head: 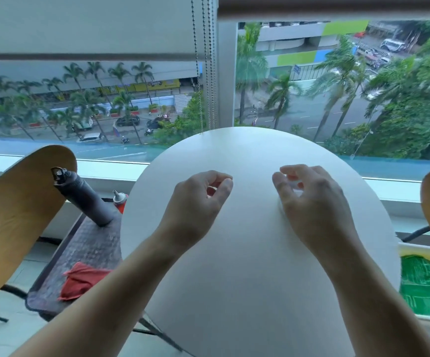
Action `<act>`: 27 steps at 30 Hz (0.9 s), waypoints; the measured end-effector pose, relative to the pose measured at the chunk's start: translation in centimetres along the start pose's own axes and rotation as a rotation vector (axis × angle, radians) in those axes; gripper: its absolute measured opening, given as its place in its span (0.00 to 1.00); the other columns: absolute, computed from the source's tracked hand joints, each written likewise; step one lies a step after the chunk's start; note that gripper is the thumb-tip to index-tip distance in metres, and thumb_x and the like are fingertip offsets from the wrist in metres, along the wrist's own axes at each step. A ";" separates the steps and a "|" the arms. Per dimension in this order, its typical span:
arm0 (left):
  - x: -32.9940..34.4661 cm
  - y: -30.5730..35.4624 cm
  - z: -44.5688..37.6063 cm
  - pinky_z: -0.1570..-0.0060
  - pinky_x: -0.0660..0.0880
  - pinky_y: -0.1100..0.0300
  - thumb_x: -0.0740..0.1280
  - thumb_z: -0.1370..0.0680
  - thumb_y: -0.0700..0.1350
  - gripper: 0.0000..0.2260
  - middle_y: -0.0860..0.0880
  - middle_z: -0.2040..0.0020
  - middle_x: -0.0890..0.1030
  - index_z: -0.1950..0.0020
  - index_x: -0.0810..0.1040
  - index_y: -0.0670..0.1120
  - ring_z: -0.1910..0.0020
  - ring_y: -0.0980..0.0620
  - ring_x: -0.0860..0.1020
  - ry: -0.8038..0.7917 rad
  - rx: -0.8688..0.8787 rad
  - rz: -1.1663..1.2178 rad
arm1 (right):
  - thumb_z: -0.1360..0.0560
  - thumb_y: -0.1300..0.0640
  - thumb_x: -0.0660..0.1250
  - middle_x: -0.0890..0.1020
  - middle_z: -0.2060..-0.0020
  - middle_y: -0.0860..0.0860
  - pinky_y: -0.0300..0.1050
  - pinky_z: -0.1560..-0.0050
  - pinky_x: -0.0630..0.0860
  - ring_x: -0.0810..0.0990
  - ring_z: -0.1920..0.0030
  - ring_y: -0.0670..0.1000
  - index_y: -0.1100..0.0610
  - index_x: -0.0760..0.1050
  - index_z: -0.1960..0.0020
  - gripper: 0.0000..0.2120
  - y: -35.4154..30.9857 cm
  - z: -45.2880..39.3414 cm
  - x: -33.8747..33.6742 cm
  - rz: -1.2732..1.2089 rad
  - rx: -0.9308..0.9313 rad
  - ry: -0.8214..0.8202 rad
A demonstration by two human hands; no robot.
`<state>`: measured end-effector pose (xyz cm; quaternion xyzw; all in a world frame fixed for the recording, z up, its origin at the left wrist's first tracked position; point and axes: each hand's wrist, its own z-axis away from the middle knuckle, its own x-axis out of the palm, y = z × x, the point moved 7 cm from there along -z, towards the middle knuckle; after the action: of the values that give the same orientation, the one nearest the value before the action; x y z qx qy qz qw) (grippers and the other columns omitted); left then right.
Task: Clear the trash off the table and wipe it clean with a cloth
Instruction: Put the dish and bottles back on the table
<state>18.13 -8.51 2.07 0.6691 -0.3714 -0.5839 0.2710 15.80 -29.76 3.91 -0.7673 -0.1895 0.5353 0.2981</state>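
No trash is seen on table [247, 253]. Left hand [196, 202] and right hand [309, 199] are held loosely curled, apparently empty. Cloth [80, 279] unused; wiping remains.

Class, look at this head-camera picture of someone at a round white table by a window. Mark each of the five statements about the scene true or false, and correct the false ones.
1. Both hands are over the white table. True.
2. The red cloth lies on the white table. False: it lies on the dark seat to the left.
3. The left hand grips the dark bottle. False: it holds nothing, and the bottle stands apart on the dark seat.
4. The right hand has loosely curled fingers. True.
5. A green item lies right of the table. True.
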 end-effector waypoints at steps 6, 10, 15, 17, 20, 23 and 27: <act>-4.6 -3.5 1.0 0.53 0.72 0.75 0.66 0.18 0.52 0.10 0.59 0.52 0.85 0.43 0.85 0.53 0.52 0.63 0.81 0.073 -0.010 -0.017 | 0.20 0.42 0.62 0.81 0.45 0.47 0.46 0.45 0.73 0.78 0.42 0.51 0.48 0.80 0.37 0.17 -4.4 1.4 4.1 -0.021 -0.054 -0.102; -7.4 -6.3 1.8 0.53 0.72 0.75 0.66 0.18 0.53 0.10 0.59 0.51 0.85 0.43 0.85 0.54 0.50 0.63 0.81 0.088 -0.070 0.022 | 0.20 0.40 0.60 0.79 0.42 0.44 0.44 0.46 0.71 0.76 0.39 0.49 0.46 0.78 0.37 0.17 -7.2 2.3 7.0 -0.031 -0.061 -0.158; -10.8 -9.3 2.7 0.48 0.76 0.66 0.66 0.17 0.51 0.10 0.59 0.52 0.85 0.43 0.85 0.51 0.51 0.62 0.81 0.131 -0.091 0.041 | 0.20 0.41 0.62 0.76 0.38 0.46 0.47 0.38 0.73 0.75 0.35 0.50 0.47 0.78 0.35 0.18 -10.9 3.4 10.4 -0.070 -0.095 -0.205; -12.1 -10.6 3.1 0.47 0.78 0.61 0.66 0.17 0.51 0.10 0.59 0.52 0.85 0.42 0.85 0.51 0.51 0.61 0.81 0.137 -0.103 0.039 | 0.20 0.41 0.62 0.75 0.37 0.46 0.48 0.37 0.74 0.75 0.35 0.50 0.46 0.77 0.34 0.18 -12.2 3.8 11.8 -0.083 -0.103 -0.222; -14.0 -12.6 3.6 0.47 0.80 0.57 0.65 0.17 0.51 0.09 0.61 0.55 0.84 0.43 0.84 0.53 0.52 0.61 0.81 0.144 -0.110 0.047 | 0.20 0.42 0.62 0.75 0.37 0.46 0.53 0.37 0.75 0.75 0.36 0.51 0.46 0.76 0.33 0.18 -14.2 4.6 14.0 -0.115 -0.115 -0.257; -15.9 -14.9 4.1 0.50 0.78 0.62 0.65 0.17 0.53 0.11 0.59 0.55 0.84 0.42 0.84 0.52 0.52 0.61 0.81 0.173 -0.135 0.048 | 0.19 0.42 0.62 0.74 0.37 0.46 0.53 0.37 0.76 0.75 0.36 0.50 0.46 0.76 0.33 0.18 -16.1 5.4 15.9 -0.154 -0.126 -0.276; -18.1 -17.4 4.6 0.60 0.71 0.73 0.65 0.17 0.51 0.11 0.57 0.60 0.83 0.42 0.84 0.50 0.60 0.63 0.79 0.200 -0.158 0.037 | 0.20 0.43 0.62 0.75 0.39 0.45 0.52 0.38 0.77 0.76 0.37 0.49 0.47 0.76 0.34 0.17 -18.6 6.5 18.1 -0.198 -0.148 -0.273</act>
<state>15.98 16.59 -2.13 0.6936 -0.3078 -0.5367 0.3690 16.68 -3.10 1.74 -0.6848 -0.3418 0.5870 0.2637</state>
